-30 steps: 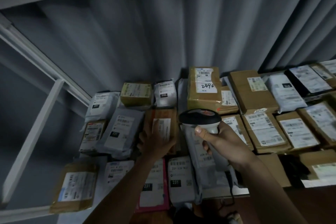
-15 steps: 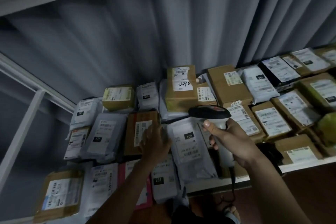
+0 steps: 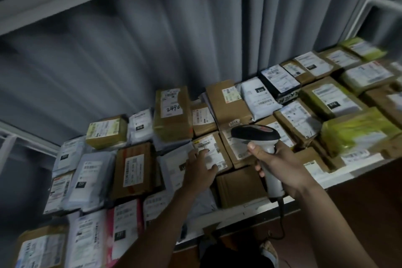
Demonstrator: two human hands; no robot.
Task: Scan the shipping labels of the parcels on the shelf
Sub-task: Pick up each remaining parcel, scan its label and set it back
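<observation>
Along the shelf [image 3: 250, 209], parcels lie packed edge to edge from the far left to the far right, their labels facing up, with hardly any bare board between them; only the pale front lip of the shelf shows clear below the right hand. Near the middle, the left hand [image 3: 199, 173] lies with straight, spread fingers on the white shipping label [image 3: 210, 151] of a brown cardboard parcel [image 3: 214, 152], fingertips touching the label's printed face. Just beside it to the right, the right hand [image 3: 280, 167] is wrapped round the pale grip of a barcode scanner [image 3: 255, 134], thumb up the front of the handle; its dark head hangs over the neighbouring brown parcels, tilted toward the row behind. A dark cable [image 3: 281, 217] drops from the handle's butt past the shelf's front edge. A plain brown box [image 3: 239, 187] sits at the lip between the two forearms. Behind stands a taller carton [image 3: 173, 113] with handwritten digits on its label. Grey and white mailer bags [image 3: 91, 180] fill the left part, a pink one [image 3: 109, 233] among them at the front; yellow-green wrapped parcels [image 3: 356, 130] lie to the right. Grey pleated curtain [image 3: 152, 50] backs the shelf, and white metal frame bars [image 3: 374, 0] rise at both ends. Much of the view is motion-blurred and dim.
</observation>
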